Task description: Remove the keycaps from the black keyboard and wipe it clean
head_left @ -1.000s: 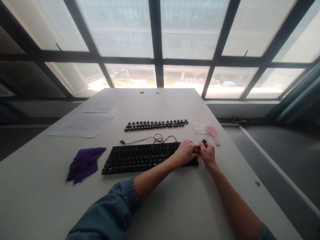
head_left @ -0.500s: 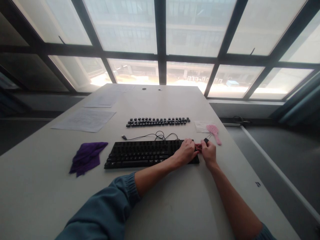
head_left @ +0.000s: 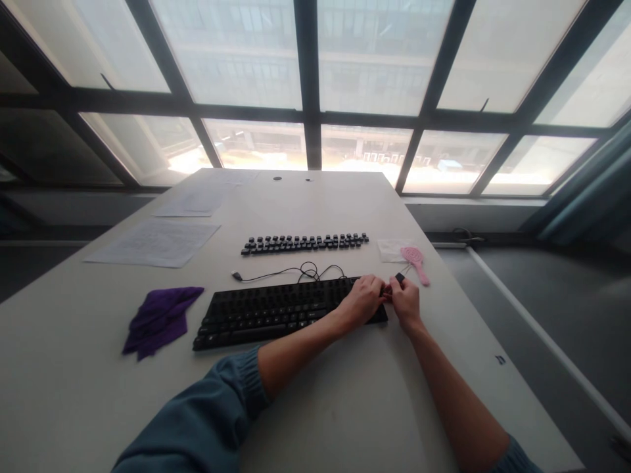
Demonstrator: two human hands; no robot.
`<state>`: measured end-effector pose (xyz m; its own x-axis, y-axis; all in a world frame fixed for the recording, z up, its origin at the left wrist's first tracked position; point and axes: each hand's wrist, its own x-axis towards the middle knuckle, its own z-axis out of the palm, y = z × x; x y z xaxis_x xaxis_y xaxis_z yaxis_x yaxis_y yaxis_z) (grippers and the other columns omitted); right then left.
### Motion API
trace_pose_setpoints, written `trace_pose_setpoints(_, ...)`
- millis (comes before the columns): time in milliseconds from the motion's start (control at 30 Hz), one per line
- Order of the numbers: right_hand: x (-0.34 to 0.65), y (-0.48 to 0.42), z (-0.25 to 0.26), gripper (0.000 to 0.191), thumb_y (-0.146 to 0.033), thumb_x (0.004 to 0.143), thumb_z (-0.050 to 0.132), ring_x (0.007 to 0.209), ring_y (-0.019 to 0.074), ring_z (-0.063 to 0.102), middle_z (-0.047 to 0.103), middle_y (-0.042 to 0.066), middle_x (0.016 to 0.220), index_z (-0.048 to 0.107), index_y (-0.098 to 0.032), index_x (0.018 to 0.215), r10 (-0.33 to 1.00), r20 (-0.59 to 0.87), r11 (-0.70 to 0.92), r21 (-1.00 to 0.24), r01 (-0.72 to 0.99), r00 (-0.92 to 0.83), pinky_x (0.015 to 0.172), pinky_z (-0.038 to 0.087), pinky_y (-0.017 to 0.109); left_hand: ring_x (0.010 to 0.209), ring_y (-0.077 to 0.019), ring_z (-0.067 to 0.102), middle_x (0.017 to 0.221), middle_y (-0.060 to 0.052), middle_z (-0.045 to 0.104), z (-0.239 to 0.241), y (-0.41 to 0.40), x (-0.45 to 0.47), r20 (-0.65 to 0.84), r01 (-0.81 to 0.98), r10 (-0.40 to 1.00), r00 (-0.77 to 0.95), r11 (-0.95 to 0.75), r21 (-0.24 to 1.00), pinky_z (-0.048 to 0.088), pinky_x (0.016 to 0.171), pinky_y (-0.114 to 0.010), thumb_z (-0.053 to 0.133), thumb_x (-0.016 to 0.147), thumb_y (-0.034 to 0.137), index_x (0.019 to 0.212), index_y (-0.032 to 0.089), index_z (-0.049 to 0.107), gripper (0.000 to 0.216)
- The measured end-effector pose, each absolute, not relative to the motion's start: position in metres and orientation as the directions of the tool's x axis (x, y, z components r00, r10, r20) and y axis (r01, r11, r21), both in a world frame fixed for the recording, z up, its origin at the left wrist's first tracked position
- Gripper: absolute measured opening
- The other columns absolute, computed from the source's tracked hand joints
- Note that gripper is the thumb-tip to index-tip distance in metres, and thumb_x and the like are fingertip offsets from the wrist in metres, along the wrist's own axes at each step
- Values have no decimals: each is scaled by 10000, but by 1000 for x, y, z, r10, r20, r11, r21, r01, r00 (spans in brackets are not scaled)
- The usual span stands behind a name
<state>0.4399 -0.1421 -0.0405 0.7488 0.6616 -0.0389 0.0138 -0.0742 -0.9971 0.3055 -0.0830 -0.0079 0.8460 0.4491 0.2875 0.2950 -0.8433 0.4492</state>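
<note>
My right hand [head_left: 405, 301] is closed on a keycap puller [head_left: 399, 278], whose black end and thin wires stick out beyond the fingers. Against it, over the right end of the black keyboard [head_left: 276, 314], my left hand [head_left: 363, 295] has its fingers pinched together. Whatever lies between the left fingertips is too small and hidden to make out. The left wrist crosses above the keyboard's right part and covers some of its keys. Across the back of the keyboard, many key places look dark and bare. Behind it, loose black keycaps [head_left: 305, 245] stand in rows.
The keyboard's cable [head_left: 276, 272] lies coiled behind it. A purple cloth [head_left: 160, 322] lies crumpled to the left, with paper sheets [head_left: 155, 243] farther back. On the right are a pink hairbrush [head_left: 415, 261], a clear plastic bag [head_left: 389, 250] and a small dark piece [head_left: 500, 360] near the edge.
My hands have drawn closer together, and the fingertips now meet. The view has shifted and tilted slightly, so the things on the table appear farther left.
</note>
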Motion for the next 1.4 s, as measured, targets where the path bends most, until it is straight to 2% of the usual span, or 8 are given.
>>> trace_pose_setpoints(367, 444, -143, -42, 320, -461, 785, 597, 536, 185, 602, 650, 35, 604, 591, -169, 653, 656, 62, -77, -986, 148, 752, 441, 508, 258, 962, -226, 588, 950, -68, 628, 2, -81, 304, 280, 256, 389, 878, -874, 412, 469, 928, -351, 578, 925, 192, 1209, 222, 616, 288)
trace_pose_setpoints(500, 442, -142, -40, 289, -446, 766, 623, 528, 185, 626, 659, 26, 610, 584, -175, 673, 668, -2, -33, -999, 27, 744, 458, 544, 270, 941, -219, 604, 941, -75, 631, 10, -81, 300, 299, 222, 394, 869, -851, 475, 478, 909, -338, 546, 935, 213, 1201, 222, 653, 288)
trace_pose_setpoints(633, 439, -138, -38, 259, -409, 778, 630, 501, 179, 663, 692, 50, 623, 603, -163, 703, 686, -74, -4, -995, -97, 724, 498, 586, 286, 815, -177, 622, 924, -61, 666, 26, -56, 295, 330, 236, 502, 800, -768, 595, 496, 822, -295, 536, 931, 242, 1199, 197, 680, 307)
trace_pose_setpoints(767, 440, -134, -41, 230, -362, 798, 638, 491, 182, 679, 710, 74, 628, 596, -158, 699, 675, -84, 5, -993, -118, 733, 473, 580, 270, 677, -151, 620, 754, -25, 689, 44, -4, 302, 156, 355, 598, 786, -643, 678, 509, 719, -279, 583, 900, 280, 1162, 155, 712, 318)
trace_pose_setpoints(867, 442, -132, -44, 219, -346, 808, 642, 485, 181, 684, 716, 75, 629, 596, -159, 702, 670, -82, 15, -992, -124, 738, 459, 573, 256, 667, -144, 650, 761, -49, 721, 52, 32, 316, 1, 454, 642, 767, -543, 706, 530, 691, -268, 633, 865, 261, 1172, 103, 700, 352)
trace_pose_setpoints(1033, 444, -130, -43, 199, -319, 832, 617, 482, 178, 686, 712, 67, 623, 590, -159, 717, 664, -88, 18, -991, -133, 742, 448, 570, 247, 703, -161, 655, 860, -74, 737, 46, 58, 343, 29, 513, 647, 762, -629, 584, 534, 706, -288, 735, 776, 224, 1186, 104, 697, 429)
trace_pose_setpoints(1233, 444, -130, -39, 194, -313, 841, 610, 490, 174, 685, 709, 67, 630, 586, -160, 724, 673, -98, -1, -991, -133, 733, 437, 551, 228, 1022, -278, 600, 1043, -107, 674, 28, 62, 367, 153, 531, 588, 795, -795, 294, 467, 943, -378, 756, 769, 298, 1072, 166, 755, 331)
trace_pose_setpoints(1400, 443, -131, -35, 196, -310, 853, 591, 495, 172, 684, 705, 67, 637, 576, -163, 725, 685, -102, -20, -992, -122, 722, 446, 543, 223, 1125, -318, 507, 1092, -119, 629, 16, 65, 374, 162, 524, 532, 831, -847, 95, 430, 981, -418, 723, 807, 315, 997, 199, 767, 227)
